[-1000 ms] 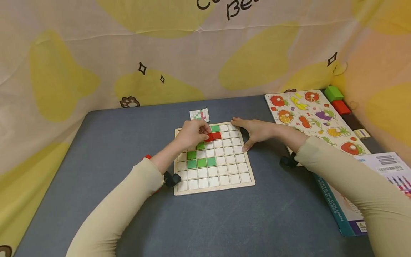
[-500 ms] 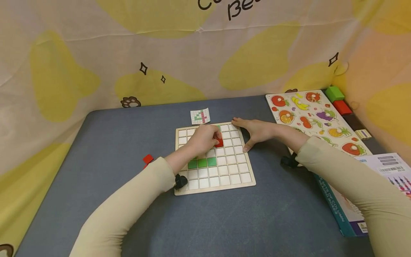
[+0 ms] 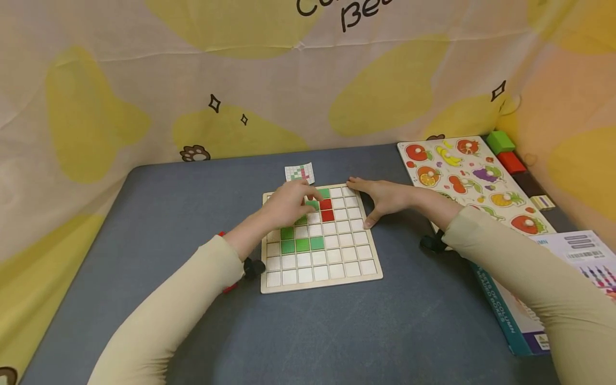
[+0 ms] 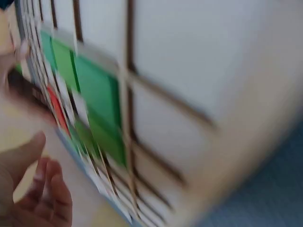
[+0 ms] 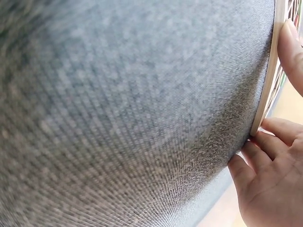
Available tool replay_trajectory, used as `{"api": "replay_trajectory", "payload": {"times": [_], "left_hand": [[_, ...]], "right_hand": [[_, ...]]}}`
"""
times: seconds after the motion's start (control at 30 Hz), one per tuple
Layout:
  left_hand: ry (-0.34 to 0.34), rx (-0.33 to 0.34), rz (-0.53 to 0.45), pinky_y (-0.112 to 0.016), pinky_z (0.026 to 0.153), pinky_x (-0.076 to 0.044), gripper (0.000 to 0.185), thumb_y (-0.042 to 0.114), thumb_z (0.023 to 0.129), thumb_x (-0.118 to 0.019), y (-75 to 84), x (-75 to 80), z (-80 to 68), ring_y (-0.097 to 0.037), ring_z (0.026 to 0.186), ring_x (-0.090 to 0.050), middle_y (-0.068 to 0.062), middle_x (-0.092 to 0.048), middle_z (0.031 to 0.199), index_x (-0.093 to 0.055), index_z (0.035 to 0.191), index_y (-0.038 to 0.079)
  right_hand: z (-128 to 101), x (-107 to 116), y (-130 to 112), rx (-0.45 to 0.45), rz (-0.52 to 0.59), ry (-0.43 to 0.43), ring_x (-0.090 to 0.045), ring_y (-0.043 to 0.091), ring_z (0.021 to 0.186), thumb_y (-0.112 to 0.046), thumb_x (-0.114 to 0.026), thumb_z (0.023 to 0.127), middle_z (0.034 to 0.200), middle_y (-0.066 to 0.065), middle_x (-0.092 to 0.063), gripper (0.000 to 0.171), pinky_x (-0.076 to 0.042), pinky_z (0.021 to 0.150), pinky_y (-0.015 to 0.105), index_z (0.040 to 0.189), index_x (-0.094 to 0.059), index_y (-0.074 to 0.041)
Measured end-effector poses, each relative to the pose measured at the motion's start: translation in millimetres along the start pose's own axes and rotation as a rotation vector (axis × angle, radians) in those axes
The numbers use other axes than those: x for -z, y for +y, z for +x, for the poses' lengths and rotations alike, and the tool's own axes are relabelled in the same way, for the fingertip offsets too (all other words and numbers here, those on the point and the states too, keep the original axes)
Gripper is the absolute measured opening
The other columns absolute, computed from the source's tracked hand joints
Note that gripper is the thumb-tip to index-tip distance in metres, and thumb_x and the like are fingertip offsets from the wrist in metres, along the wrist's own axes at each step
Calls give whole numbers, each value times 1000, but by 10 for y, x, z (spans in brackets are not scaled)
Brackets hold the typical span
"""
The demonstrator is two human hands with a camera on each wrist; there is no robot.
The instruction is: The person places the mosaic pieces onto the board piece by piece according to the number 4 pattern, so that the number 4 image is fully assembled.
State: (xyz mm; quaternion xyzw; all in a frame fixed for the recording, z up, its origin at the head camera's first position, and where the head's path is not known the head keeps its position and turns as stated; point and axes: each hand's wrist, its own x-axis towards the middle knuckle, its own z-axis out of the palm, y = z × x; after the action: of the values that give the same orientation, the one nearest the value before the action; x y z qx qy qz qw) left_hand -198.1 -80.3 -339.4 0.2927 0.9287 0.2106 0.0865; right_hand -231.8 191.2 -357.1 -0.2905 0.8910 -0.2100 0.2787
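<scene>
A square wooden board (image 3: 321, 287) with a grid of white cells lies on the dark table. Two red tiles (image 3: 327, 215) sit one below the other in it, next to several green tiles (image 3: 302, 244). Over the board's upper left part hovers my left hand (image 3: 286, 203), thumb and fingers apart; in the left wrist view nothing shows between its fingers (image 4: 57, 189). My right hand (image 3: 387, 195) rests against the board's right edge, thumb and fingertips spread along it. A small pattern card (image 3: 299, 172) lies behind the board, partly covered by the left hand.
Red pieces (image 3: 230, 289) peek out beside the left sleeve, mostly hidden. On the right lie a fruit puzzle board (image 3: 469, 176) and a box (image 3: 522, 315). Green (image 3: 500, 141) and red blocks (image 3: 511, 162) stand behind them. A patterned cloth (image 3: 269, 80) hangs at the back.
The left hand carried a red tile to the right, set it in the cell below the other red tile, let go and drew back left. The right hand stayed in place.
</scene>
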Motion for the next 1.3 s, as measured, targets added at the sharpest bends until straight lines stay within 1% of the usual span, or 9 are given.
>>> {"api": "replay_trajectory", "payload": {"times": [0.1, 0.17, 0.4, 0.53, 0.63, 0.77, 0.87, 1.1, 1.3], "left_hand": [[-8, 6, -44, -36, 78, -51, 22, 12, 91, -69, -196, 150, -133, -24, 89, -65, -11, -70, 107, -73, 113, 9], [-23, 37, -59, -36, 76, -51, 21, 12, 92, -69, -337, 253, -249, -24, 87, -65, -12, -71, 105, -73, 112, 8], [-105, 118, -42, -39, 83, -50, 19, 15, 90, -71, -876, 575, -752, -24, 98, -63, -8, -70, 109, -75, 108, 14], [-177, 144, -91, -42, 91, -49, 26, 9, 85, -75, -1151, 693, -1034, -26, 107, -60, -8, -67, 117, -76, 110, 17], [-225, 171, -165, -41, 92, -48, 34, 5, 82, -77, -1289, 722, -1172, -27, 109, -56, -10, -63, 122, -75, 114, 15], [-264, 193, -241, -37, 88, -43, 40, 4, 79, -78, -1388, 678, -1253, -25, 107, -50, -11, -59, 121, -74, 117, 14], [-261, 197, -242, -35, 88, -41, 41, 4, 77, -79, -1420, 624, -1277, -22, 106, -48, -10, -58, 117, -75, 115, 16], [-181, 191, -161, -31, 86, -40, 37, 9, 73, -84, -1445, 549, -1319, -21, 104, -49, -7, -60, 112, -78, 108, 20], [-119, 220, -122, -30, 84, -41, 27, 11, 72, -86, -1433, 523, -1302, -18, 95, -52, -3, -63, 99, -76, 96, 20]], "right_hand": [[-2, -3, -3, -3, -4, 1, -4, 40, 155, -33, -87, 74, 167, 18, -1, 117, -12, 122, 62, 159, -12, -4], [-4, -1, -6, -3, -7, 3, -5, 39, 155, -32, -87, 74, 167, 18, -1, 117, -12, 122, 61, 158, -12, -4], [-11, 22, -30, -10, 0, 15, -5, 39, 155, -31, -87, 73, 168, 18, -1, 117, -12, 123, 61, 159, -12, -5], [-11, 25, -29, -5, -4, 12, -5, 39, 155, -31, -87, 73, 167, 18, -1, 117, -11, 122, 62, 159, -12, -5], [-11, 21, -13, -3, -7, 14, -5, 39, 155, -31, -87, 73, 167, 19, -1, 117, -11, 122, 62, 158, -12, -4], [-9, 12, 8, -4, -5, 18, -5, 39, 155, -32, -87, 73, 167, 18, -2, 117, -12, 122, 62, 158, -12, -4], [-4, 3, 11, -4, 5, 17, -4, 39, 155, -32, -88, 72, 167, 18, -1, 117, -12, 122, 61, 158, -13, -5], [5, -6, -8, -1, 14, 17, -4, 39, 155, -32, -88, 72, 167, 18, -2, 117, -12, 123, 60, 158, -13, -5], [3, -4, -10, 0, 14, 17, -5, 39, 155, -32, -88, 72, 167, 19, -2, 117, -11, 123, 61, 158, -13, -4]]}}
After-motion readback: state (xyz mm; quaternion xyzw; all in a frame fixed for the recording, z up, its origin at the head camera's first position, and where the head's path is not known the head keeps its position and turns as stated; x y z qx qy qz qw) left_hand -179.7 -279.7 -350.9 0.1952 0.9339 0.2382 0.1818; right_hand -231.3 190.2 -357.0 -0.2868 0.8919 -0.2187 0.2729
